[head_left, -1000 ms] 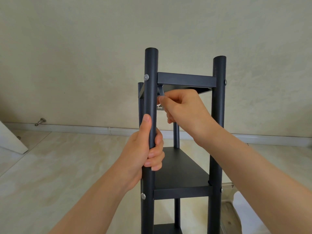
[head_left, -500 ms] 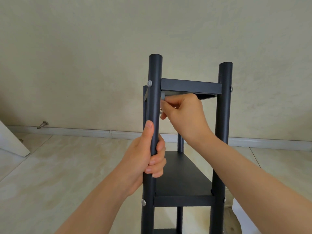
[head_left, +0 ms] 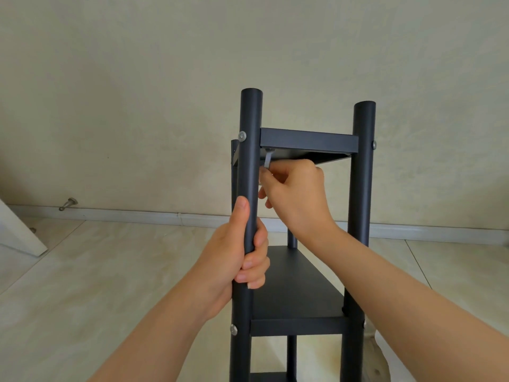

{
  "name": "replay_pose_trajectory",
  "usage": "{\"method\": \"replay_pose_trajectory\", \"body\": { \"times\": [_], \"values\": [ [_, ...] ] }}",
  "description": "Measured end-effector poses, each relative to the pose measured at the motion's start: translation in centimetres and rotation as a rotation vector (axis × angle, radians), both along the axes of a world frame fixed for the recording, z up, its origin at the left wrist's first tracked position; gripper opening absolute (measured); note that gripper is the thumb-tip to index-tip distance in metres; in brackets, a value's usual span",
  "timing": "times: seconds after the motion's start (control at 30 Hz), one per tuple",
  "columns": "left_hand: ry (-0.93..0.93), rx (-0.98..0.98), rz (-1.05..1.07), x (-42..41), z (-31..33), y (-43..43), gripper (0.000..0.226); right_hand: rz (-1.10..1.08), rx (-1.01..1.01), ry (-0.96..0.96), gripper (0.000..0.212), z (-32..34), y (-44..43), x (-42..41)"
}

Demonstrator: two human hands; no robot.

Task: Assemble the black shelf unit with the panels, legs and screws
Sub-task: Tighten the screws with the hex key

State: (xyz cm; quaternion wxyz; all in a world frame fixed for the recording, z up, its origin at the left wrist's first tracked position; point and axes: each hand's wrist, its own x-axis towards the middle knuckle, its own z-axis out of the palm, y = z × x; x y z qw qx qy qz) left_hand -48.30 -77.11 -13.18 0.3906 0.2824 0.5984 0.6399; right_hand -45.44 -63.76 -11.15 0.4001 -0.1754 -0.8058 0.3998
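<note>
**Shelf unit upright, both grips at its front-left corner**

The black shelf unit (head_left: 303,325) is standing upright on the floor (head_left: 82,299), close in front of the person. The left grip (head_left: 242,255) is wrapping around the front-left leg (head_left: 250,117), with the fingers curling round the tube and the thumb lying up along it, between the top panel (head_left: 308,140) and the middle panel (head_left: 297,279).

The right grip (head_left: 294,194) is reaching in between the two front legs, just under the top panel's front edge. It is pinching a small silver tool (head_left: 267,160), probably a hex key. The tool's upper end is meeting the panel's underside at the corner beside the leg, though its exact seating is too small to tell.

A silver screw (head_left: 242,135) is showing on that leg at the top corner, and a lower screw (head_left: 233,330) at the middle panel. The front-right leg (head_left: 362,188) is standing free, with open floor lying to both sides of the unit.

The pale tiled floor is running back to a white skirting board (head_left: 137,215) and a plain beige wall (head_left: 137,78). A metal doorstop (head_left: 67,204) is sticking out near the skirting at left, beside a white door edge (head_left: 16,232).
</note>
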Motion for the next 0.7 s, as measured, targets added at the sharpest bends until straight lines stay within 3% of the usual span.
{"method": "replay_pose_trajectory", "body": {
  "times": [0.37, 0.7],
  "values": [
    [-0.013, 0.002, 0.006, -0.2, 0.0, 0.1, 0.061, 0.12, -0.117, -0.09, 0.028, 1.7, 0.2, 2.0],
    [-0.002, -0.003, -0.002, -0.2, 0.0, 0.0, 0.062, 0.116, -0.101, -0.059, 0.027, 2.3, 0.1, 2.2]
  ]
}}
